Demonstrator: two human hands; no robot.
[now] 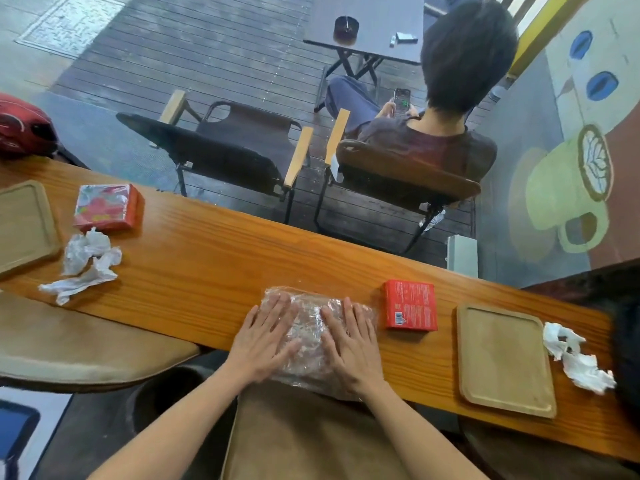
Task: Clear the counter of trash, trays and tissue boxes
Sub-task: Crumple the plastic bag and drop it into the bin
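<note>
Counter (221,244): long orange-brown wooden plank, running from upper left to lower right; near edge faces the person, far edge faces a dark slatted deck.
Left tray (24,223): tan, far left of the plastic bag, partly cut by the frame edge.
Left tissue box (108,207): red and patterned, well left of the plastic bag, near the far edge, just right of the left tray.
Left crumpled tissues (86,265): white, just below the left tissue box, near the counter's near edge.
Open stretch: bare wood between the left crumpled tissues and the plastic bag.
Plastic bag (313,337): clear, crinkled, flat at the near edge, its lower end overhanging the edge.
Left hand (265,336): fingers straight, palm pressing flat on the left part of the plastic bag; grasping nothing.
Right hand (349,344): fingers straight, pressing flat on the right part of the plastic bag; grasping nothing.
Right tissue box (410,304): red, just right of the plastic bag.
Right tray (504,358): tan, further right, reaching the near edge.
Right crumpled tissues (575,358): white, touching the right tray's right rim.
Beyond the far edge: two chairs (235,147), a seated person (450,98) with a phone.
</note>
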